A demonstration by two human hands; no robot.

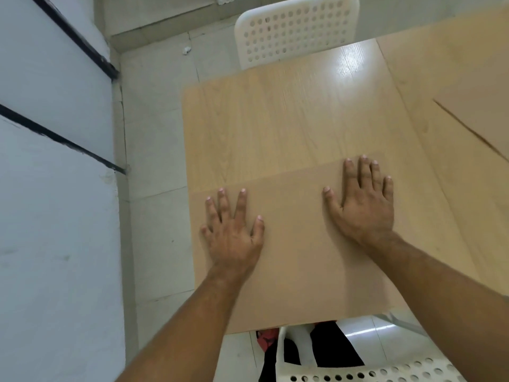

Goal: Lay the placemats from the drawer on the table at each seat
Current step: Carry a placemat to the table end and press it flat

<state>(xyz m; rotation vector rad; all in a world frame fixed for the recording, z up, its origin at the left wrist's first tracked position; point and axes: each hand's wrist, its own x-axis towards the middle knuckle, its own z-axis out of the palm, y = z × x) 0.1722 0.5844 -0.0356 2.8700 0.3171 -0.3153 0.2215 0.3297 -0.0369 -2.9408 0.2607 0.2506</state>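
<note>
The mat [297, 244] lies flat on the near end of the worktop [275, 119], at the seat in front of the person, its left edge about flush with the worktop's edge. The left hand [234, 235] and right hand [363, 205] both rest palm-down on it with fingers straight and spread, fingertips near its far edge, gripping nothing.

The mat is a plain matte tan sheet, rectangular with sharp straight edges, and very thin: it shows almost no thickness. It is probably light and semi-stiff, like card or thin board, and likely to slide easily on the glossy wood-grain laminate. Flat palms suit nudging it square. To lift it, a pinch at an edge or corner would be needed.

A second tan sheet [454, 64], possibly another mat, lies at the right. A white chair [297, 31] of perforated plastic stands at the far end.
</note>
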